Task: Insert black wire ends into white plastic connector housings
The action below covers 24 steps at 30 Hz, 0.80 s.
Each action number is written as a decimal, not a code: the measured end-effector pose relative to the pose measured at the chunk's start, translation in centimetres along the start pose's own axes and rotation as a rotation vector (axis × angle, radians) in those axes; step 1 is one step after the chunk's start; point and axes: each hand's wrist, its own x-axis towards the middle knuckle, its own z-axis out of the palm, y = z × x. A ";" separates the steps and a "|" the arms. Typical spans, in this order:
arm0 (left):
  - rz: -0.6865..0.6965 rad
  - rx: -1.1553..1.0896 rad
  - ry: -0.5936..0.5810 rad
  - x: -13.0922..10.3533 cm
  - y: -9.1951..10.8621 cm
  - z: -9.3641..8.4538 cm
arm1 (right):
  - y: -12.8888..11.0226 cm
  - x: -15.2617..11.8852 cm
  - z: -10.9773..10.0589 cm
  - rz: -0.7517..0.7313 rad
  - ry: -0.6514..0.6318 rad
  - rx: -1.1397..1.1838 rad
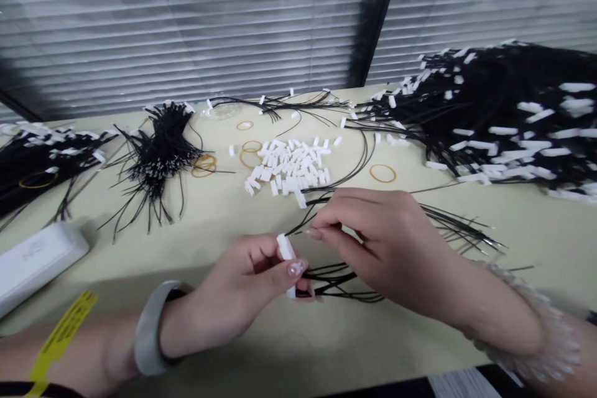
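Note:
Between thumb and fingers, my left hand (247, 286) holds a white connector (286, 250), tilted, with several black wires (345, 280) running from it to the right. My right hand (382, 242) is pinched at the end of a thin black wire, just right of the connector's upper end. More black wires pass under my right hand and come out beyond it with bare tips. Behind both hands lies a pile of small white connectors (296, 165).
Bundled black wires (163, 143) stand at the left back, with yellow rubber bands (382, 173) scattered about. A large heap of wires with white connectors (504, 112) fills the right. A white device (41, 261) lies at the left edge. Blinds (186, 25) stand behind the table.

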 end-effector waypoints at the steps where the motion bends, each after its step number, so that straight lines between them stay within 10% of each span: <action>1: -0.005 0.008 -0.003 0.0 0.1 0.0 | 0.0 0.0 0.1 -0.005 0.005 -0.007; 24: 0.050 0.119 -0.076 0.0 0.0 0.2 | -0.1 0.0 0.6 -0.081 -0.096 -0.012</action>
